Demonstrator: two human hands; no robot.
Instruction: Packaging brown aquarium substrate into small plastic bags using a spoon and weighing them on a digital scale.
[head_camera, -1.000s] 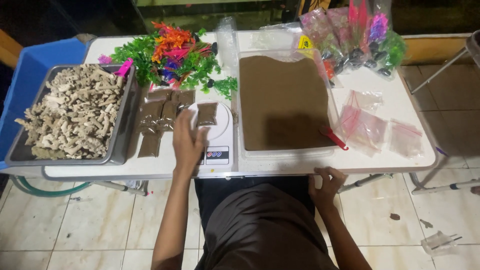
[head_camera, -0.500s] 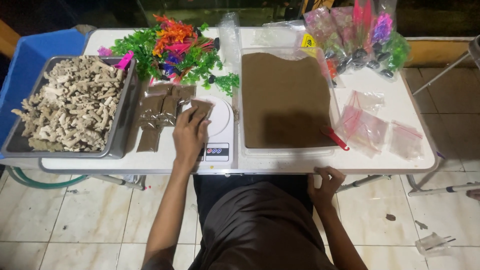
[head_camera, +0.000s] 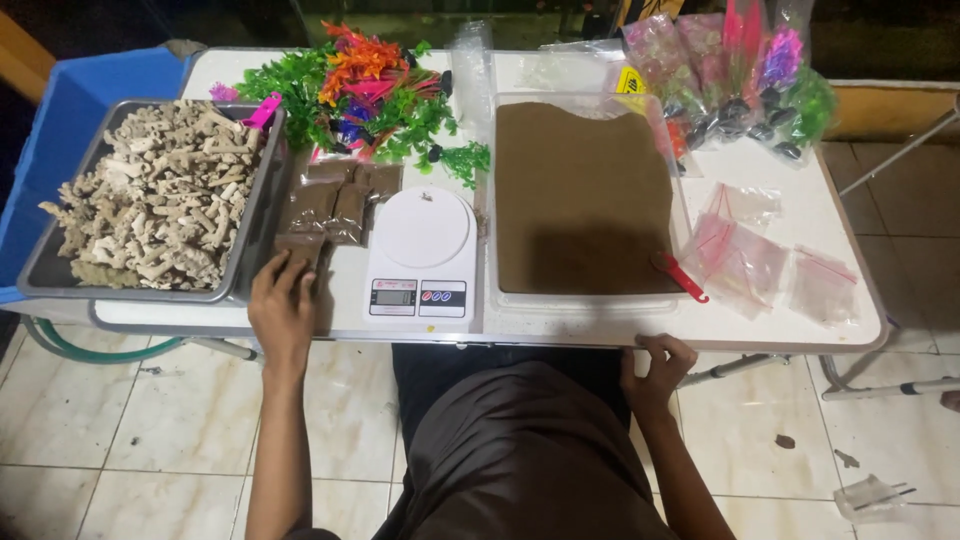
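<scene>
My left hand (head_camera: 283, 310) lies on the white table (head_camera: 800, 215), left of the white kitchen scale (head_camera: 420, 232). Its fingers cover the near end of a small clear packet of brown sand (head_camera: 301, 244). That packet sits at the front of a cluster of similar filled packets (head_camera: 340, 200). The scale's round plate holds only a tiny speck. My right hand (head_camera: 658, 365) grips the table's front edge, below a clear tray of brown sand (head_camera: 585, 200). A red scoop (head_camera: 683, 277) rests at that tray's near right corner.
A metal tray of pale coral pieces (head_camera: 160, 200) fills the left side, with a blue bin (head_camera: 70, 110) beyond it. Plastic plants (head_camera: 360, 90) lie at the back. Empty zip bags (head_camera: 750, 250) sit on the right, bagged plants (head_camera: 740, 70) at the back right. A green hose (head_camera: 90, 350) lies underneath.
My left hand has carried a brown packet off the scale, leftward and toward me, down to the table by the other packets. The scale plate now stands bare. My right hand has not moved.
</scene>
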